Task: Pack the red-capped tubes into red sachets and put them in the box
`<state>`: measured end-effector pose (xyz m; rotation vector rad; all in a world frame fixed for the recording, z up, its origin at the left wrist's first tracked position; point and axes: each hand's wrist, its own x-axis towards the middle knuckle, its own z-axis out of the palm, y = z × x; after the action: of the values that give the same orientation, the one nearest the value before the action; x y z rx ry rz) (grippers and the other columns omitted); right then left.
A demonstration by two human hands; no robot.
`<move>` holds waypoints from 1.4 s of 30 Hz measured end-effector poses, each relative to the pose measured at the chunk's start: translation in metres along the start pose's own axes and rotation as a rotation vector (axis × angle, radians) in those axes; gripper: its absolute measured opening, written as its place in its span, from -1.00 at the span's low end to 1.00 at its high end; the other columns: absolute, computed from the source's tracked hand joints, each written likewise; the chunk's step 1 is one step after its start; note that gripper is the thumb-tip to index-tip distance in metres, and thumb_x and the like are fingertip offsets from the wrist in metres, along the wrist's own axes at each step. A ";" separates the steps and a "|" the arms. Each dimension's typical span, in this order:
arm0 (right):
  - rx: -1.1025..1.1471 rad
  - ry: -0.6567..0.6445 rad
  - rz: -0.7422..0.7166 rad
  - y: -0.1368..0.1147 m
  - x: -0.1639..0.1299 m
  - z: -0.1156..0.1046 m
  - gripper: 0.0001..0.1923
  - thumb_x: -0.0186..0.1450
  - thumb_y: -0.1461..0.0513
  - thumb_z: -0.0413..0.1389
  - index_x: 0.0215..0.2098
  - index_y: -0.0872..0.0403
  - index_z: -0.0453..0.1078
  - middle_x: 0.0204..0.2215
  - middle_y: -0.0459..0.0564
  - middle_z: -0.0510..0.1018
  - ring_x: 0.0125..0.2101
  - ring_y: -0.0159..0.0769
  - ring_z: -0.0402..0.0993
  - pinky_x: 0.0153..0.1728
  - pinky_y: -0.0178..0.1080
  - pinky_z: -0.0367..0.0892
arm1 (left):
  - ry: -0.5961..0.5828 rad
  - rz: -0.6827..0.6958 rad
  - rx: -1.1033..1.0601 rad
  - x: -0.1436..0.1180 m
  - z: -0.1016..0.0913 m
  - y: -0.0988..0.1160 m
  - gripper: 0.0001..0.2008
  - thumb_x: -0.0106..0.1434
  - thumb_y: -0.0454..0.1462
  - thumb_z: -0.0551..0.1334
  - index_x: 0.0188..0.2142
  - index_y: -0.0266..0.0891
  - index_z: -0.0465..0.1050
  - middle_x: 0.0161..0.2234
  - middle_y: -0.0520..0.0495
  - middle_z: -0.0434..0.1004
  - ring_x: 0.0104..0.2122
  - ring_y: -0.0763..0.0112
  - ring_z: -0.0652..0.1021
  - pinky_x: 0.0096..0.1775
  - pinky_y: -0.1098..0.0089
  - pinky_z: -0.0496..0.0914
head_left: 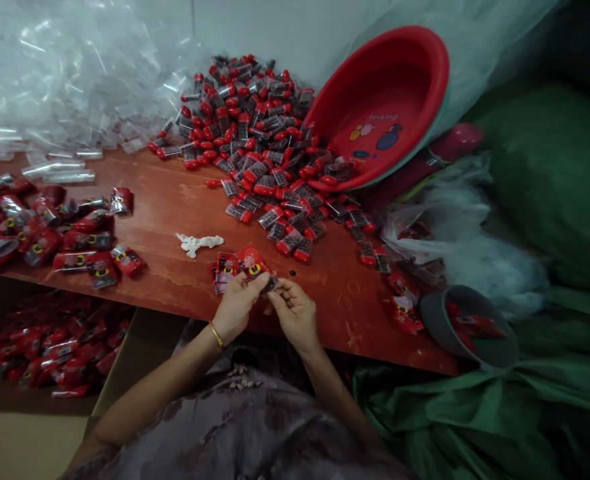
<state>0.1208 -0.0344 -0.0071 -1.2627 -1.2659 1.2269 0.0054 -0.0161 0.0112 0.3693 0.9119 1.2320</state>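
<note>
The brown worktop point(175, 200) runs wide in front of me, from the far left to the right. At its far side a heap of clear plastic sleeves point(65, 80) fills the left corner. On the right, green cloth point(549, 173) bulks up beside the worktop. A red basin point(389, 100) leans tilted at the far right, and out of it a pile of red-capped tubes point(259, 140) spreads toward the middle. Below the worktop on the near left sits a cardboard box point(49, 347) with red packets in it. On the left of the worktop lies a cluster of packed red sachets point(49, 233). At the near right edge a small grey tub point(469, 327) tilts with red packets inside. A small white scrap point(198, 243) lies near the middle.

At the near edge, my left hand point(237, 307) and my right hand point(295, 310) meet. My left grip is clamped on a red sachet point(252, 263), thumb and fingers pinching its near end. My right grip is closed on a small dark tube point(273, 285), just beside the sachet's mouth. A few more sachets point(222, 270) lie just to the left, touching the one I hold.
</note>
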 end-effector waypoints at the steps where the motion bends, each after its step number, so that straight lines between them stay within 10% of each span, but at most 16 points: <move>1: 0.000 0.004 0.002 0.001 0.003 0.003 -0.80 0.18 0.10 0.12 -0.32 0.03 0.30 -0.58 -0.18 0.45 -0.65 -0.45 0.36 -0.58 -0.36 0.30 | -0.010 -0.016 -0.001 -0.001 -0.001 -0.001 -0.64 -0.21 -0.13 0.48 -0.50 -0.30 0.44 -0.56 0.05 0.48 -0.56 0.56 0.43 -0.48 0.51 0.32; 9: -0.562 0.075 -0.261 0.004 0.051 0.018 -0.70 0.09 0.01 0.21 -0.37 0.05 0.38 -0.48 -0.05 0.51 -0.42 -0.29 0.42 -0.29 -0.23 0.36 | 0.057 -0.194 -0.029 0.005 -0.042 0.031 -0.73 -0.07 -0.21 0.43 -0.40 -0.26 0.47 -0.39 -0.09 0.60 -0.39 0.35 0.59 -0.27 0.36 0.47; 12: -0.877 0.141 -0.394 0.006 0.077 -0.012 -0.54 0.18 -0.01 0.13 -0.09 0.15 0.38 -0.08 0.21 0.49 -0.04 -0.05 0.35 0.02 -0.04 0.23 | 0.259 -0.018 -0.090 0.015 -0.083 0.078 -0.89 0.14 -0.22 0.29 -0.39 -0.23 0.46 -0.32 -0.08 0.60 -0.27 0.36 0.59 -0.21 0.40 0.47; 17: -1.236 0.164 -0.158 0.032 0.085 -0.060 -0.48 0.30 0.12 -0.04 0.16 0.24 0.20 0.19 0.26 0.26 0.18 0.10 0.09 0.12 0.17 0.06 | 0.482 0.377 -0.170 0.023 -0.131 0.134 -0.60 0.21 0.05 0.10 -0.28 -0.22 0.46 -0.09 -0.18 0.53 -0.02 0.34 0.50 -0.05 0.40 0.40; 28: -1.189 0.270 -0.489 0.052 0.023 -0.039 -0.56 0.35 0.09 -0.08 0.07 0.17 0.31 0.12 0.24 0.33 0.20 -0.03 0.07 0.14 0.07 0.04 | 0.214 0.682 1.765 0.025 -0.060 0.031 -0.66 0.20 -0.22 0.18 -0.05 -0.26 0.48 0.17 -0.31 0.29 0.23 -0.14 0.17 0.17 -0.11 0.05; 42: -1.235 0.174 -0.479 0.044 0.046 0.005 -0.85 0.31 0.22 0.07 -0.25 0.03 0.49 -0.34 -0.02 0.56 -0.31 -0.22 0.30 -0.16 -0.13 0.03 | 0.314 0.716 1.835 0.030 -0.073 -0.008 -0.54 0.28 -0.11 0.10 0.06 -0.36 0.40 0.15 -0.43 0.29 0.19 -0.08 0.26 0.11 0.04 0.23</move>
<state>0.1173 0.0098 -0.0530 -1.6490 -2.1186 -0.1331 -0.0432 -0.0074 -0.0506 2.1092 2.1354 0.6713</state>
